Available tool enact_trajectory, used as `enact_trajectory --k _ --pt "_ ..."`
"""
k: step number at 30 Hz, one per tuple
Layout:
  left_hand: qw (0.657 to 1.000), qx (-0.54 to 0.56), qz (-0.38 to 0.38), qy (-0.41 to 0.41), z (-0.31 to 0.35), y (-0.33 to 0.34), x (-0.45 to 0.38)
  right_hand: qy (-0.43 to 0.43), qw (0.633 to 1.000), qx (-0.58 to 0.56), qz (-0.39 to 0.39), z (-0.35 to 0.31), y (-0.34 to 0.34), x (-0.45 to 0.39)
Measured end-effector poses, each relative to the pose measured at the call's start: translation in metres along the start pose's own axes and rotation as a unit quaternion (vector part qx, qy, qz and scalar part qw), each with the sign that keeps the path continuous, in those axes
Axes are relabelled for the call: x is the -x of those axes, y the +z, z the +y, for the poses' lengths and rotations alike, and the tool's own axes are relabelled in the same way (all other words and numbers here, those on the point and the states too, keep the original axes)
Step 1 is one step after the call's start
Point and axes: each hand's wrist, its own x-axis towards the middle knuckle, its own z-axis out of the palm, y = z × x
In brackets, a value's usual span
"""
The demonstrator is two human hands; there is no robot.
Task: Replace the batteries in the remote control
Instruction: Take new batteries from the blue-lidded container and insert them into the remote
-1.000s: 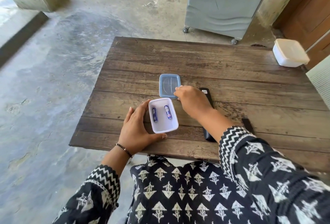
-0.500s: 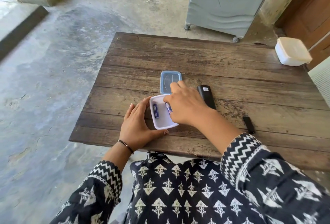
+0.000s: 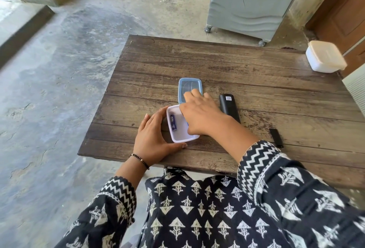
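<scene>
The left hand [image 3: 153, 141] cups the open white tub [image 3: 178, 136] holding a blue battery [image 3: 173, 122]; the right hand [image 3: 201, 116] reaches in, its grasp hidden. No writing reads.

Right hand [image 3: 201, 115] covering the right half of the small white container [image 3: 178, 138]; only a sliver of blue [image 3: 187, 124] peeking at the thumb, too little to tell if a battery is pinched. Fingertips hidden underneath, grip impossible to judge. Near end of the black remote [image 3: 229, 107] lost behind the right wrist. Near corner of the blue lid [image 3: 189, 87] masked by the fingers. Grey appliance [image 3: 250, 3] cut off by the top edge; label on the remote too small to read.
</scene>
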Motion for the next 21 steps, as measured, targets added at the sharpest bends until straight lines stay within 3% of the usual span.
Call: enact_trajectory --k 3,6,12,15,17,18,21 --pt "1.0 -0.002 -0.011 -0.008 0.002 -0.001 0.0 -0.013 0.999 -0.026 0.012 0.005 -0.002 0.005" --pt "0.999 0.0 -0.034 -0.009 0.004 -0.004 -0.001 0.02 0.986 -0.166 0.027 0.024 -0.008 0.025" --pt "0.992 -0.025 -0.106 -0.061 0.018 -0.024 0.008 0.171 0.889 -0.408 0.118 0.077 -0.003 0.1" --pt "0.998 -0.065 0.02 -0.013 0.05 -0.03 0.019 0.22 0.825 -0.5 0.146 0.094 0.014 0.126" --pt "0.99 0.004 0.129 0.054 0.086 -0.022 0.026 0.24 0.805 -0.52 0.154 0.098 0.025 0.137" --pt "0.988 0.046 0.134 0.067 0.107 -0.013 0.027 0.25 0.799 -0.524 0.158 0.099 0.029 0.14" --pt "0.999 0.038 -0.001 0.028 0.151 0.024 0.014 0.272 0.783 -0.533 0.169 0.096 0.039 0.146"
